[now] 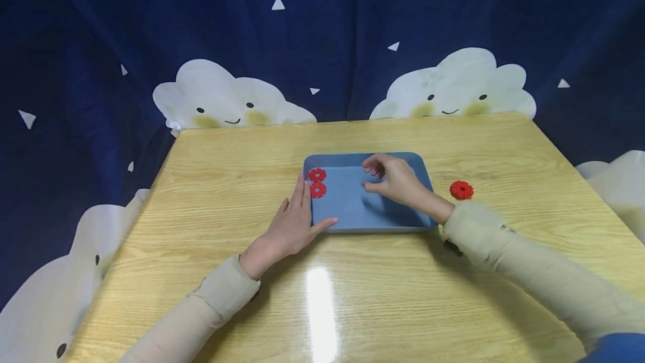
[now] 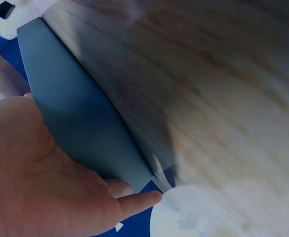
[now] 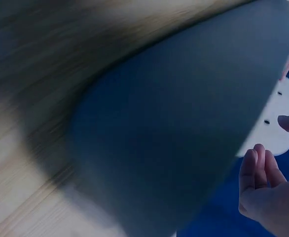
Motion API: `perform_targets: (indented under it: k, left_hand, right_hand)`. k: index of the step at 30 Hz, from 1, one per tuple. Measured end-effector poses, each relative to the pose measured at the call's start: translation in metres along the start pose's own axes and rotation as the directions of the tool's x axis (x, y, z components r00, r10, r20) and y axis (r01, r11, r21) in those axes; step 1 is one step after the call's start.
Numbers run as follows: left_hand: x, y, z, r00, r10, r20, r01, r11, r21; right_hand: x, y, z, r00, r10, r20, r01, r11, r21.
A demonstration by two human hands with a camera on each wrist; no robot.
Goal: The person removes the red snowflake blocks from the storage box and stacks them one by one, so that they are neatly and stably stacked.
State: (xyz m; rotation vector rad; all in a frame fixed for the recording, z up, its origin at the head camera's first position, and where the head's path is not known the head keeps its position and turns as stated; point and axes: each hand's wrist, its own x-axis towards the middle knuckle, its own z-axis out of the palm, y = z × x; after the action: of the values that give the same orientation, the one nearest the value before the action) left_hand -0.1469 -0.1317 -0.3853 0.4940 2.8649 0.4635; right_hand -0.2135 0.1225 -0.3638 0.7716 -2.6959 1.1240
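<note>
A blue rectangular tray (image 1: 347, 192) lies on the table. Two red flower-shaped notched discs, an upper one (image 1: 317, 175) and a lower one (image 1: 318, 190), are side by side along its left end. My left hand (image 1: 291, 224) rests against the tray's left wall, fingers straight and thumb out over the near left corner; the left wrist view shows the palm beside the tray wall (image 2: 80, 108). Over the tray's right half is my right hand (image 1: 395, 180), fingers bent, thumb apart from them and nothing between (image 3: 270, 192). Right of the tray lies another red notched disc (image 1: 462, 190).
The tray sits on a light wood table (image 1: 227, 184). Behind it hangs a dark blue curtain (image 1: 342, 27) with white triangles and smiling clouds. Both forearms, in beige sleeves, reach in from the near side.
</note>
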Motion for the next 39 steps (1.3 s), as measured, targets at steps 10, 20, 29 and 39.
perform_targets:
  k: [10,20,29,39]
  left_hand:
    - [0.001,0.000,0.000,1.000,0.009,0.009,-0.009,1.000,0.011]
    - [0.001,0.000,0.000,1.000,0.020,-0.003,-0.020,1.000,0.020]
    - [0.001,0.000,-0.001,0.999,0.027,-0.022,-0.027,0.999,0.023]
    - [0.000,0.000,-0.001,0.999,0.032,-0.033,-0.031,0.999,0.023]
  right_hand:
    - [0.023,-0.021,0.047,0.993,0.021,0.115,-0.020,1.000,-0.010]
    - [0.032,-0.027,0.076,0.986,0.023,0.165,-0.009,0.996,-0.087]
    - [0.037,-0.029,0.088,0.990,0.025,0.137,-0.008,0.993,-0.119]
    - [0.039,-0.030,0.092,0.992,0.011,0.126,0.007,0.991,-0.137]
